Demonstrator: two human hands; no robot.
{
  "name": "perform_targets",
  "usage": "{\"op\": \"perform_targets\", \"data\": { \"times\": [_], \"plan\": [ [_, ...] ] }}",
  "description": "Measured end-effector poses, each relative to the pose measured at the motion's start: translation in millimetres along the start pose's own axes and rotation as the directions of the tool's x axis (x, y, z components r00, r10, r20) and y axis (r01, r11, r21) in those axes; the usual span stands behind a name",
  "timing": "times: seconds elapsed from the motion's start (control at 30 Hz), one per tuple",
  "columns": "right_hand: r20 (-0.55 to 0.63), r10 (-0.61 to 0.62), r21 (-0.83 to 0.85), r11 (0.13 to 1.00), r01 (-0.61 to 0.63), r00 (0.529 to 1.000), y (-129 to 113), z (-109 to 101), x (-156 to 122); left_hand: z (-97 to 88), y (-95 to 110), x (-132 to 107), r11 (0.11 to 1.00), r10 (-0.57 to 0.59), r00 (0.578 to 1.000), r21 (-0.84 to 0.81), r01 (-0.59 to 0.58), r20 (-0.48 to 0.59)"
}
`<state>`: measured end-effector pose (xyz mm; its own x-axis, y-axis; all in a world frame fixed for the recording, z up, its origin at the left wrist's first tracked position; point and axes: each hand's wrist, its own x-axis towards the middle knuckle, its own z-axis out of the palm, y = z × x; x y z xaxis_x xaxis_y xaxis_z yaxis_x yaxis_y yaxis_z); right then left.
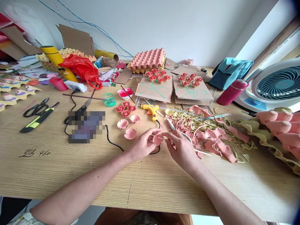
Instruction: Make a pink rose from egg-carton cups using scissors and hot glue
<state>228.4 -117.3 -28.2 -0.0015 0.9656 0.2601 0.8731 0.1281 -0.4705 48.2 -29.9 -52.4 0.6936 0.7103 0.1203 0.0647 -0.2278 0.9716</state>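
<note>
My left hand (142, 143) is closed around a small pink paper flower piece (157, 138), held just above the wooden table (70, 168). My right hand (180, 147) pinches the same piece from the right with its fingertips. Just left of my hands lie several pink paper flower cups (130, 133) and a cluster of red paper roses (125, 108). A yellow glue gun (151, 110) rests just beyond my hands, its black cord running under my left hand. A heap of pink and yellow egg-carton scraps (206, 131) spreads to the right of my right hand.
Two cardboard sheets with red roses (154, 89) lie at the back, behind them a pink egg tray (147, 59). Black scissors (36, 107), a utility knife (37, 120), a red paint bowl (125, 93), a green cup (109, 100), a maroon bottle (232, 92) and a fan (274, 84) surround the area.
</note>
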Motion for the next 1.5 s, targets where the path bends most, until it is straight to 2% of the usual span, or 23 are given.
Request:
{"op": "perform_targets", "data": {
  "times": [0.23,0.47,0.67,0.87,1.3,1.5],
  "plan": [
    [-0.006,0.022,0.056,0.998,-0.021,1.000,-1.2,0.7,1.9,4.2,-1.0,-2.7,0.992,0.068,0.998,0.109,-0.066,-0.010],
    [0.017,0.031,0.074,0.997,-0.032,0.999,-10.7,-2.3,3.6,13.4,10.4,-7.0,0.944,0.090,0.989,0.327,-0.048,-0.115],
    [0.020,0.046,0.098,0.994,-0.048,0.999,-12.1,-2.0,4.4,9.2,10.1,-5.2,0.971,0.050,0.989,0.238,-0.016,-0.136],
    [0.009,0.051,0.064,0.997,-0.052,0.999,-8.3,0.5,3.9,6.5,16.7,-5.7,0.982,0.003,0.994,0.189,0.018,-0.109],
    [-0.006,0.034,0.107,0.994,-0.033,0.999,-10.3,0.4,2.6,12.2,6.9,-4.1,0.977,0.042,0.987,0.212,-0.008,-0.155],
    [-0.057,0.006,0.102,0.995,0.000,0.998,-10.8,2.0,2.4,11.5,4.4,-3.8,0.997,-0.026,0.986,0.071,0.039,-0.167]
  ]
}}
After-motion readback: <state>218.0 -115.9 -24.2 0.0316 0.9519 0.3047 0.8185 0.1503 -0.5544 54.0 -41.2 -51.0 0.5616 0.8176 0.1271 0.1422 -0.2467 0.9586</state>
